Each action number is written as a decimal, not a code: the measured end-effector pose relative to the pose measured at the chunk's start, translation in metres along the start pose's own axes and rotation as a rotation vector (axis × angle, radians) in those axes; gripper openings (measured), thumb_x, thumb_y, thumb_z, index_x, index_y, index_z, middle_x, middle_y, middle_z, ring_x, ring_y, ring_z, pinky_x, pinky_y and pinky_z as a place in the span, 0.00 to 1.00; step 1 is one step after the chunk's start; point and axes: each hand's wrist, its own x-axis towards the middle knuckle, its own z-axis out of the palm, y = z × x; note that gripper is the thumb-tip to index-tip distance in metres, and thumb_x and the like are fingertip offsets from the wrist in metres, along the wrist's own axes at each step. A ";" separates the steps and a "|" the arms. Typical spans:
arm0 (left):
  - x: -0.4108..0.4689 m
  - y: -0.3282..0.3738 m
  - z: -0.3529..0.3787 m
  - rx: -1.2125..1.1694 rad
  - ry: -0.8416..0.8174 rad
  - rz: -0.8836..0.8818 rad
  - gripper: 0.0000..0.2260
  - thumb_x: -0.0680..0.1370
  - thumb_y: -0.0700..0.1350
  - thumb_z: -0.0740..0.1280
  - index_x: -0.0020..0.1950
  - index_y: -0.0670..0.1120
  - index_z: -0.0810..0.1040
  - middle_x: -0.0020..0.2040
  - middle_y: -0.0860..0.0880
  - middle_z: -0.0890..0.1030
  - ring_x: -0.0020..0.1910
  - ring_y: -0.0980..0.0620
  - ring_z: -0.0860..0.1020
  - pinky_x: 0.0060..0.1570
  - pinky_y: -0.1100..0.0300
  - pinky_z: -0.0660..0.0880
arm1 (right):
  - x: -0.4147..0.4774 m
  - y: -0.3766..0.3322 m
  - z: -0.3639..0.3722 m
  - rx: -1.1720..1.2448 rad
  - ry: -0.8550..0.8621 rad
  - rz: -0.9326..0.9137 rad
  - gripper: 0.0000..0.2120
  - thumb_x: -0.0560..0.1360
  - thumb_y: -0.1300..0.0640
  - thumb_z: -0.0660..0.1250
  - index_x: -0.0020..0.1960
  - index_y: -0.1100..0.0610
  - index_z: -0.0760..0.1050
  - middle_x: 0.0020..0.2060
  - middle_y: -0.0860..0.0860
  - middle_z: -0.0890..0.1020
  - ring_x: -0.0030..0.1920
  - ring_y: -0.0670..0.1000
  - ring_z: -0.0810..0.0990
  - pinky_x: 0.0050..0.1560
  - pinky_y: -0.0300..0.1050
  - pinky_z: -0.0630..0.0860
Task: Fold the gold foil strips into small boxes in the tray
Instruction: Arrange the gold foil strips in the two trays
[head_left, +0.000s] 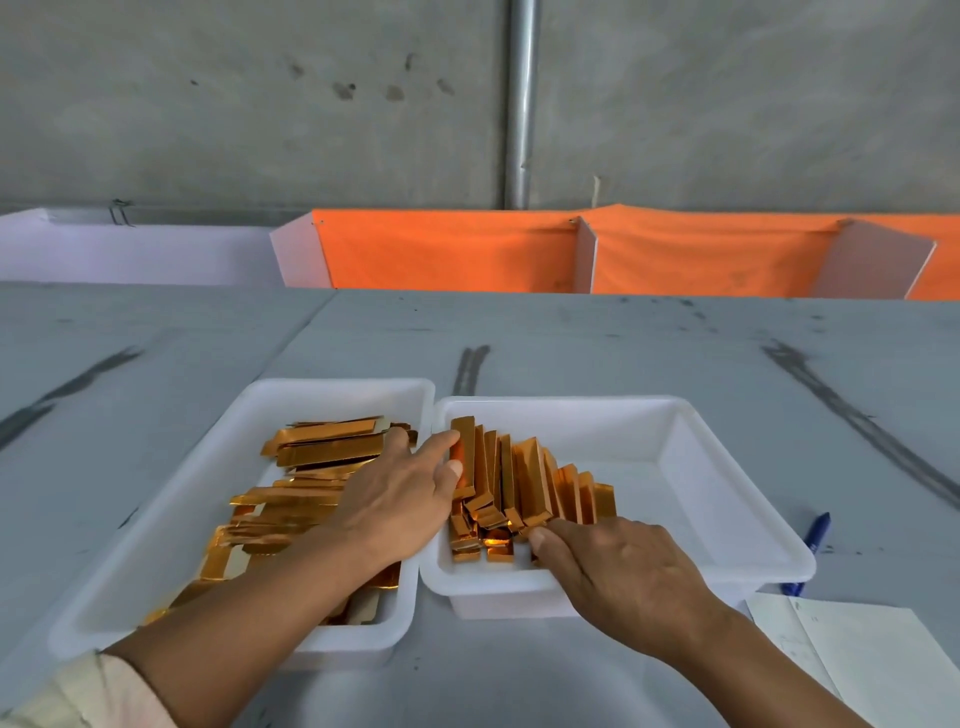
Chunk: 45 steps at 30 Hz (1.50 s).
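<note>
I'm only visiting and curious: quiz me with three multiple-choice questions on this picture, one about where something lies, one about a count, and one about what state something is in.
1. Where is the blue pen?
A) in a drawer
B) on the table, right of the right tray
C) in a cup

2. How many trays are there?
A) one
B) two
C) four

3. The gold pieces in the right tray are:
A) flat sheets
B) crumpled balls
C) folded boxes leaning in a row

Answers:
1 B: the pen lies on the grey table just past the right tray's rim.
2 B: the left tray and the right tray sit side by side.
3 C: the pieces have box sides and lean together.
</note>
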 end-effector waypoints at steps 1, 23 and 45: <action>0.000 -0.001 0.000 -0.022 0.004 -0.005 0.21 0.82 0.59 0.46 0.75 0.63 0.54 0.70 0.45 0.62 0.47 0.57 0.70 0.34 0.66 0.64 | 0.000 0.000 0.000 0.003 0.003 0.004 0.25 0.82 0.38 0.40 0.61 0.43 0.73 0.47 0.42 0.81 0.44 0.46 0.80 0.49 0.39 0.78; -0.004 -0.006 0.006 -0.381 0.115 -0.178 0.26 0.81 0.61 0.48 0.77 0.53 0.57 0.75 0.49 0.63 0.72 0.48 0.64 0.67 0.52 0.63 | -0.002 0.024 -0.017 0.123 -0.079 0.034 0.16 0.79 0.37 0.58 0.61 0.41 0.75 0.44 0.39 0.78 0.45 0.43 0.75 0.43 0.35 0.71; 0.002 0.006 0.011 -0.295 0.124 -0.256 0.24 0.80 0.62 0.48 0.73 0.52 0.63 0.67 0.44 0.70 0.63 0.44 0.72 0.55 0.52 0.68 | 0.018 -0.014 -0.034 -0.080 -0.200 0.248 0.14 0.84 0.49 0.54 0.61 0.54 0.74 0.50 0.49 0.79 0.48 0.50 0.78 0.50 0.43 0.76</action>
